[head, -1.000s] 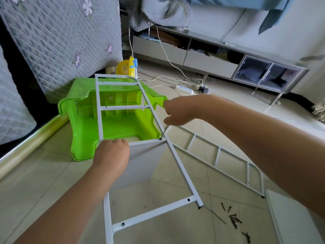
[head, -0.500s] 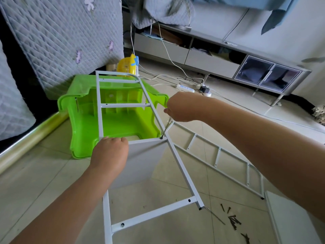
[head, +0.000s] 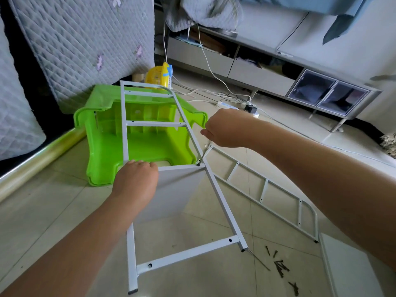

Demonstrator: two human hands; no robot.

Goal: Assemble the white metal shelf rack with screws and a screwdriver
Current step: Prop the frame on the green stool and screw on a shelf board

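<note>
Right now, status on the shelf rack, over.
Left hand grips shelf panel edge. Right hand holds screwdriver, tip at frame joint. Spare screws lie loose on floor.

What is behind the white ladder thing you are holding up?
Behind the white frame lies a green plastic stool on its side, seen through the rungs. A yellow basket stands farther back. The shelf panel and left hand cover the floor below.

The right hand [head: 222, 129] has lifted slightly and turned on the screwdriver [head: 203, 154], knuckles now rolled further over; the tip below its fingers stays at the corner screw.
</note>
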